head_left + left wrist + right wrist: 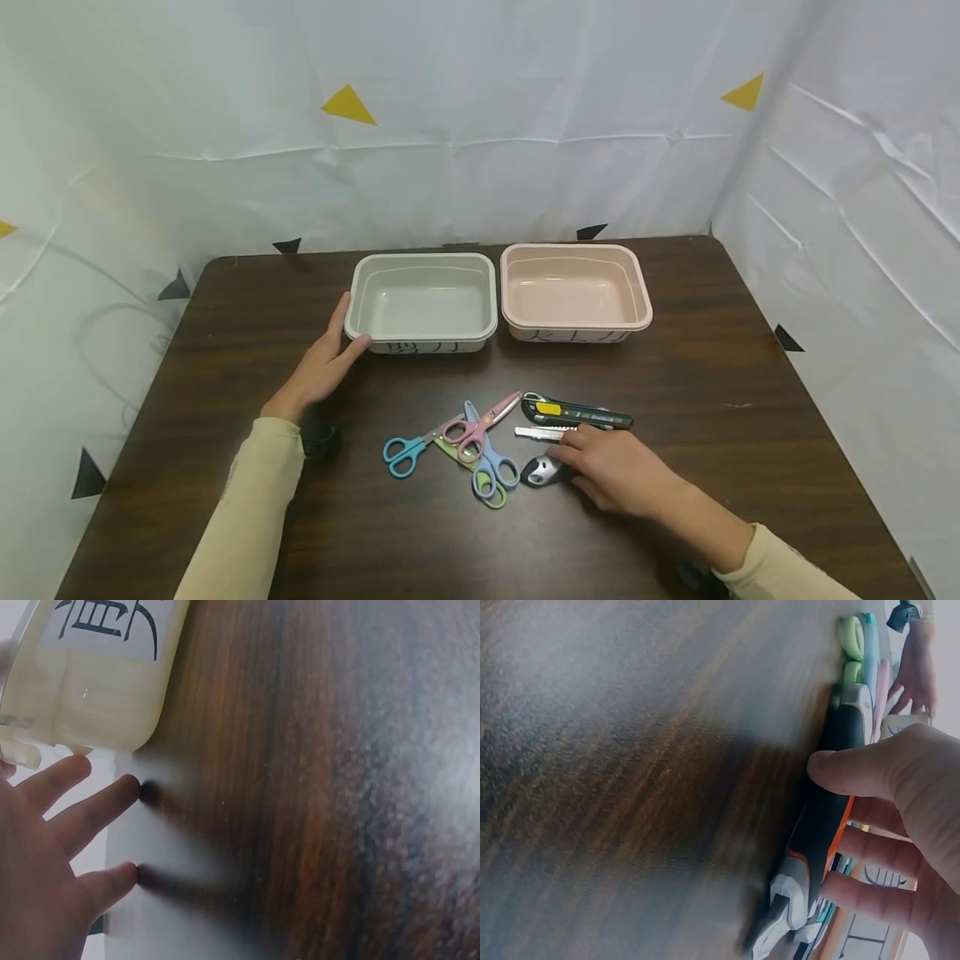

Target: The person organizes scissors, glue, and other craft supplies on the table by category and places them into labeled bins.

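The black-and-grey utility knife (821, 814) with orange trim lies at the right of the tool group, in front of the pink bin (577, 326). The right hand (618, 468) is partly closed on it in a pinch: thumb on the near side of the handle, fingertips along the opposite orange edge. The step in hand is judged to be securing this knife; the wrist view is oblique, so whether it bears fully on the table (405, 546) or is slightly raised cannot be told. The next move appears to call for a firm, even pinch along the handle and a vertical lift, keeping fingers off the blade end and avoiding contact with adjacent tools. Just beyond the handle lie a slim silver cutter (534, 432), partly under the hand, and a black-and-yellow cutter (588, 415). To the left, pink scissors (474, 430), periwinkle scissors (487, 454), green scissors (452, 451) and teal scissors (412, 448) overlap in a loose pile. Further out, the left hand (322, 367) is spread, fingers nearly straight, steadying the near-left corner of the grey bin (420, 339) without gripping any tool.
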The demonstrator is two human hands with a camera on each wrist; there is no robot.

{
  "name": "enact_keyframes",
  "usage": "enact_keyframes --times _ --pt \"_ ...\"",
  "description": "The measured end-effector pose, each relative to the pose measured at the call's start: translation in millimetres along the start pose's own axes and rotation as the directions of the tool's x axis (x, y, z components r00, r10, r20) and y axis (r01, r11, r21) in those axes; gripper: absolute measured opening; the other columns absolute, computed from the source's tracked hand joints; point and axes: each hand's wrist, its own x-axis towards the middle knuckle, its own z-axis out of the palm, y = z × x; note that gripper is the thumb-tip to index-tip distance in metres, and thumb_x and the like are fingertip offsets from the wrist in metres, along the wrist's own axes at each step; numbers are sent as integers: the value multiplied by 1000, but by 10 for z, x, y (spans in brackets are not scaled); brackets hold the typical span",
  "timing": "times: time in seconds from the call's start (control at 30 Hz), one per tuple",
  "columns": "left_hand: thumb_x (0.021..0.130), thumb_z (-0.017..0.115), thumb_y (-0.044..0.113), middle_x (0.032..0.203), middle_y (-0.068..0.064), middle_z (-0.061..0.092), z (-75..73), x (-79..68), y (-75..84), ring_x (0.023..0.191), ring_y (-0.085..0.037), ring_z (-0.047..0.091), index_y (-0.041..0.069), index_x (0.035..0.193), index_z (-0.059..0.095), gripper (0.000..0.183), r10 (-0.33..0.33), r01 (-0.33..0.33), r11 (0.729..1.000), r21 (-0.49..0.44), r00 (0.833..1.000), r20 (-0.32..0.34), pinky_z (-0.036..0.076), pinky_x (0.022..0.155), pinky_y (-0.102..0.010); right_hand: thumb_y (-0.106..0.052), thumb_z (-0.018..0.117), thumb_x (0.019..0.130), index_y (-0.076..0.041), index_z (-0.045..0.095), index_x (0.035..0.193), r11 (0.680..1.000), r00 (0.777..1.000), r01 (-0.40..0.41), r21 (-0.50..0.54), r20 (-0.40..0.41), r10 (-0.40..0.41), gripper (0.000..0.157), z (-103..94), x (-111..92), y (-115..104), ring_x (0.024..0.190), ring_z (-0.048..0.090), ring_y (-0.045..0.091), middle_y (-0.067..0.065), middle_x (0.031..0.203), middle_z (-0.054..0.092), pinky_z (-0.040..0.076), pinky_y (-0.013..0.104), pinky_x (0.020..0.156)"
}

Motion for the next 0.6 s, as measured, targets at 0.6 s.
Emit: enact_keyframes --times 0.6 --pt "99 42 58 164 -7 8 7 -16 32 143 -42 24 50 151 -13 77 -24 24 1000 -13 1000 10 22 105 -70 -22 80 78 -17 67 119 999 997 44 -30 57 -42 44 -91 13 -18 94 59 17 -1 103 61 53 35 71"
